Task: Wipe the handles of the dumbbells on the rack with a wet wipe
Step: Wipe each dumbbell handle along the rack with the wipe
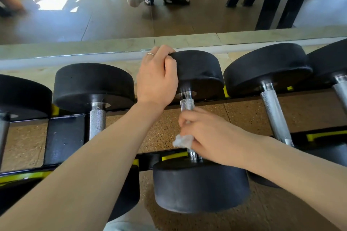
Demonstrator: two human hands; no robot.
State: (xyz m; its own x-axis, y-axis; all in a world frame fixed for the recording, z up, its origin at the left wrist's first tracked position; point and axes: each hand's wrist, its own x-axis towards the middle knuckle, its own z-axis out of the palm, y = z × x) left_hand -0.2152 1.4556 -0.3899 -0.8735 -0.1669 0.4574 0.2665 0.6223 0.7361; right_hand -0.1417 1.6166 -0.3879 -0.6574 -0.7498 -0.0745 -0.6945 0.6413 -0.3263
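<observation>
1. Left hand [156, 78]: curled over the rim of the far black rubber head [199, 72] of the middle dumbbell, fingertips hooked over its top edge, thin ring on one finger, forearm reaching in from lower left.
2. Right hand [208, 133]: clenched around the knurled silver metal handle [187, 104] of that same dumbbell, with a crumpled white wet wipe [183, 141] pressed between fingers and bar; a wad of the wipe poking out on the left side of the fist.
3. Handle's long axis: running away from the viewer, near end at the bottom, far end toward the wall mirror [112, 15], tilted only slightly.
4. Location: resting across the black steel rack with yellow-green saddles [173, 155], far head on the back rail, near black rubber head [201, 185] hanging over the front rail, closest to the viewer.
5. Look of the handle: bright chrome collars at both ends, cross-hatched knurling exposed above the fist, middle stretch hidden by hand and wipe.
6. Neighbours: another black-headed dumbbell with knurled silver bar [97, 124] just left, one more [275, 116] just right, lying parallel, untouched by either hand.
7. Below the rack: speckled brown rubber floor [169, 129].
</observation>
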